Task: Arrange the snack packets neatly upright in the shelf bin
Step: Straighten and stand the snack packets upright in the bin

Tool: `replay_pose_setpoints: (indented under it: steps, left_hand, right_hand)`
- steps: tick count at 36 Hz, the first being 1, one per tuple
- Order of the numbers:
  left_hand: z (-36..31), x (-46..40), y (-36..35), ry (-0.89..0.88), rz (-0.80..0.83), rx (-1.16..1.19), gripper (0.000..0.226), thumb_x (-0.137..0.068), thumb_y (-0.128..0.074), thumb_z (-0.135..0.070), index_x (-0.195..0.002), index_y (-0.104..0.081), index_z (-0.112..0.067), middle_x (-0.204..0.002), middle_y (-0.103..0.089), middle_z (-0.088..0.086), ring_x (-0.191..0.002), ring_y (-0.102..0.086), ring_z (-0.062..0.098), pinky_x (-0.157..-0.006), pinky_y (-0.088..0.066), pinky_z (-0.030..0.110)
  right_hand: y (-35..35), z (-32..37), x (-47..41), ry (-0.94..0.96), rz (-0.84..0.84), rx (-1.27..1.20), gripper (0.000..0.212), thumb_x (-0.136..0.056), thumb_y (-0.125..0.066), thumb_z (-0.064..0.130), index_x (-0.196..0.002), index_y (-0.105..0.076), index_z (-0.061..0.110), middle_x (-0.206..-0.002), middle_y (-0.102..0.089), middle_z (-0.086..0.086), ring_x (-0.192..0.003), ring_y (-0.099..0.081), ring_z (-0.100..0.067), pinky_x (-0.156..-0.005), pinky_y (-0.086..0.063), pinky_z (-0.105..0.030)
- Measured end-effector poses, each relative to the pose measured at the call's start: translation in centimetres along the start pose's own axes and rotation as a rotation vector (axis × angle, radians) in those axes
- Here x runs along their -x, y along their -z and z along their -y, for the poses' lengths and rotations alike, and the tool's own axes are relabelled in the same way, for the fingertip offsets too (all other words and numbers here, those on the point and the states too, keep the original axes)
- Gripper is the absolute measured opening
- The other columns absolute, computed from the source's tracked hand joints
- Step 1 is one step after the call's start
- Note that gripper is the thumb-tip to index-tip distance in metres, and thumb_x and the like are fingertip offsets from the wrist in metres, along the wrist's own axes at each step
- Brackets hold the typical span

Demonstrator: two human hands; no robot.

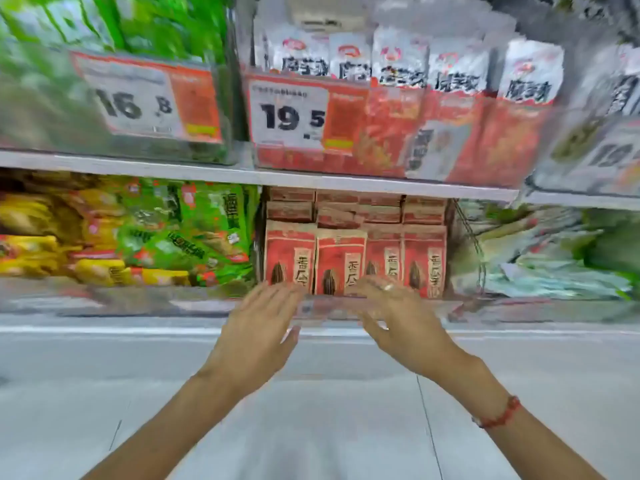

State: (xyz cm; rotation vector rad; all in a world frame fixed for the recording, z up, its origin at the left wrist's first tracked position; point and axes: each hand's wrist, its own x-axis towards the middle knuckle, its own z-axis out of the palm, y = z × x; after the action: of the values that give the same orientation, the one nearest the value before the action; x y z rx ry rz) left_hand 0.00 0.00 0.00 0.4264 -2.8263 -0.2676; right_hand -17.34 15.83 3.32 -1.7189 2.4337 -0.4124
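Note:
Red and tan snack packets (353,258) stand upright in rows inside a clear shelf bin (329,308) on the lower shelf. My left hand (256,334) is stretched out with straight fingers just in front of the bin's front wall, holding nothing. My right hand (398,323) is spread the same way to the right of it, its fingertips level with the bottoms of the front packets. A ring shows on one right finger. Motion blurs the whole frame.
Green and yellow packets (138,233) fill the bin to the left. Pale green bags (554,254) lie to the right. Above, a bin of red and white packets (450,109) carries a 19.5 price tag (294,114); a 16.8 tag (138,102) hangs left. Grey floor lies below.

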Motion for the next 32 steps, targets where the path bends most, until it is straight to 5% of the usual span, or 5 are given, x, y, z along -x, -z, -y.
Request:
replay_pose_setpoints:
  steps: [6,9,14,29,32]
  left_hand:
    - [0.9,-0.3,-3.8,-0.077,-0.193,-0.080,0.044,-0.085,-0.048,-0.030,-0.123,-0.062,-0.012,-0.120,-0.066,-0.001,-0.108,-0.062,0.018,-0.101,-0.035,0.031]
    - [1.0,-0.6,-4.4,-0.072,-0.301,-0.130,0.034,-0.080,-0.070,-0.022,-0.113,-0.065,-0.015,-0.102,-0.070,-0.003,-0.092,-0.067,0.020,-0.082,-0.040,0.027]
    - [1.0,-0.9,-4.7,-0.066,-0.339,-0.189,0.039,-0.067,-0.085,-0.019,-0.101,-0.067,-0.018,-0.083,-0.069,-0.005,-0.072,-0.066,0.019,-0.058,-0.051,0.028]
    - [-0.5,-1.0,-4.2,0.092,-0.301,-0.250,0.055,-0.029,-0.095,-0.017,-0.076,-0.066,-0.023,-0.061,-0.062,-0.011,-0.053,-0.059,0.012,-0.043,-0.041,0.020]
    - [-0.9,-1.1,-3.6,0.132,-0.289,-0.196,0.044,-0.048,-0.090,-0.013,-0.086,-0.068,-0.021,-0.071,-0.067,-0.007,-0.064,-0.063,0.016,-0.053,-0.042,0.023]
  right_hand:
    - [-4.3,-2.6,-0.6,0.067,-0.361,0.137,0.035,-0.087,-0.058,0.027,-0.121,-0.061,0.018,-0.117,-0.062,-0.001,-0.111,-0.051,-0.019,-0.093,-0.035,-0.027]
    - [-5.7,-2.9,-0.7,0.010,-0.435,0.163,0.040,-0.091,-0.045,0.043,-0.116,-0.063,0.019,-0.112,-0.066,0.003,-0.102,-0.059,-0.020,-0.088,-0.042,-0.032]
    - [-6.7,-3.2,-0.1,-0.034,-0.574,0.233,0.025,-0.084,-0.069,0.034,-0.101,-0.066,0.016,-0.092,-0.069,0.004,-0.084,-0.063,-0.021,-0.072,-0.049,-0.033]
    - [-6.2,-4.8,1.4,-0.128,-0.490,0.144,0.022,-0.076,-0.078,0.030,-0.088,-0.063,0.019,-0.071,-0.058,0.008,-0.075,-0.058,-0.021,-0.064,-0.034,-0.026]
    - [-5.8,-4.8,1.4,-0.120,-0.509,0.100,0.021,-0.077,-0.078,0.029,-0.089,-0.065,0.018,-0.073,-0.057,0.009,-0.075,-0.054,-0.017,-0.066,-0.034,-0.025]
